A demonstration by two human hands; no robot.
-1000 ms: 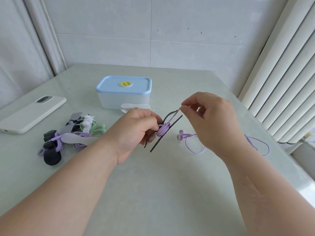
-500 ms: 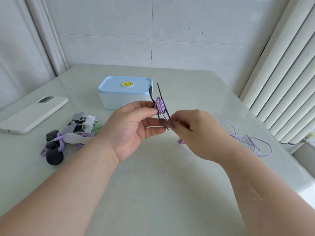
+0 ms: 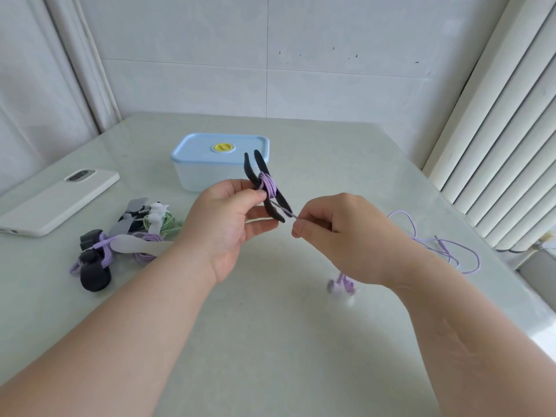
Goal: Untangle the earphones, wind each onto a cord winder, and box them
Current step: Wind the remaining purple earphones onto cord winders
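Head view: far left lies a white phone. Near it sits a pile of wound earphones, put aside because they look done. Behind, the blue-lidded box waits with its lid on. The left hand pinches the black cord winder, held up so cord can go round it. The right hand pinches the purple cord tight just beside it. The loose end trails right on the surface. The earbuds hang blurry under the wrist.
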